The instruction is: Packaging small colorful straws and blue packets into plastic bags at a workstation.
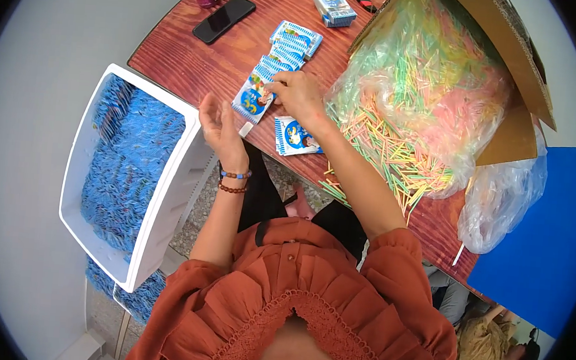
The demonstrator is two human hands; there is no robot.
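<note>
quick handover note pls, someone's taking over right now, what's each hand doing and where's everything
Left hand: open, palm up, holding nothing, at the table edge.
Right hand: fingertips pressed on the fanned row of blue-and-white packets.
One packet lies apart by the right wrist.
Coloured sticks spill from a clear bag on the right.
Done: white bin on the left holds a heap of blue packets.
Left: the packets on the table.

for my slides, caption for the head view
Right hand pressing blue-striped packets on a wooden table, left hand open.
</note>
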